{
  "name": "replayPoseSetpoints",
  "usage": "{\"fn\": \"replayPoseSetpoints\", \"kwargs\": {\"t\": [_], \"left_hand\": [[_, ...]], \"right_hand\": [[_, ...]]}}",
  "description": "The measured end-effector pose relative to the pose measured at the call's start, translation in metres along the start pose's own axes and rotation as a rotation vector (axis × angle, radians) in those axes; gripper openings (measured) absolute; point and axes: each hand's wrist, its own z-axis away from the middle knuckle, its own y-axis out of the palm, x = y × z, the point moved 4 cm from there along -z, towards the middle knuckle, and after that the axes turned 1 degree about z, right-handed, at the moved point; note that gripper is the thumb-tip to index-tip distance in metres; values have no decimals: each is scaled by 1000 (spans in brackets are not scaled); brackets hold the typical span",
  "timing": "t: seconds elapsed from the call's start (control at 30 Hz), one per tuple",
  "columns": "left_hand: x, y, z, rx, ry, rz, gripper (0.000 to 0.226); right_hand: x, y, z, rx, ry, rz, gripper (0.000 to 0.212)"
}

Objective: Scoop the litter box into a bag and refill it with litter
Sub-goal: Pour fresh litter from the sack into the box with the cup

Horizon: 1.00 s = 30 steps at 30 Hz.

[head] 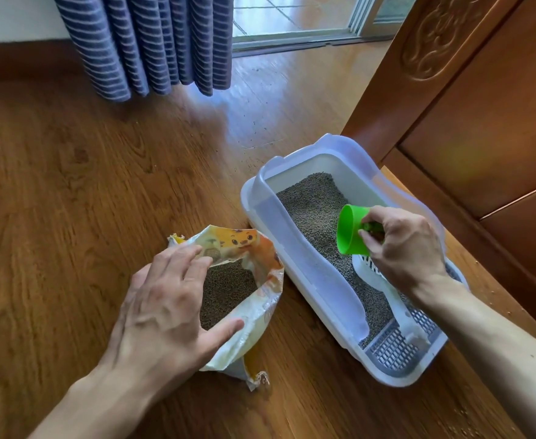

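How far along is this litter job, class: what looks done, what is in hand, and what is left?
Done, apparently: the litter box already holds a layer of litter, with the white scoop lying inside. In hand: the right hand tips a green cup over the box; the left hand holds open the litter bag. Left: probably more cupfuls. Whether scooping happened cannot be seen.

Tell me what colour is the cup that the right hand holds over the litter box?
Bright green cup, gripped by the right hand; the head view shows it.
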Motion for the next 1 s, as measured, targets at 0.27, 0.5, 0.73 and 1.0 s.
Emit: {"fn": "replayPoseSetpoints", "kwargs": {"t": [0.27,0.5,0.73,1.0], "left_hand": [[11,0,9,46,-68,-97,120],[13,2,11,55,-91,-105,120],[18,-2,12,50,-94,-97,112],[24,-6,20,11,-93,-16,103]], "right_hand": [[9,-22,-10,-180,-55,-157,13],[4,9,-12,155,33,45,11],[15,0,-19,146,-10,59,8],[70,-40,-5,-160,-296,-275,10]]}}
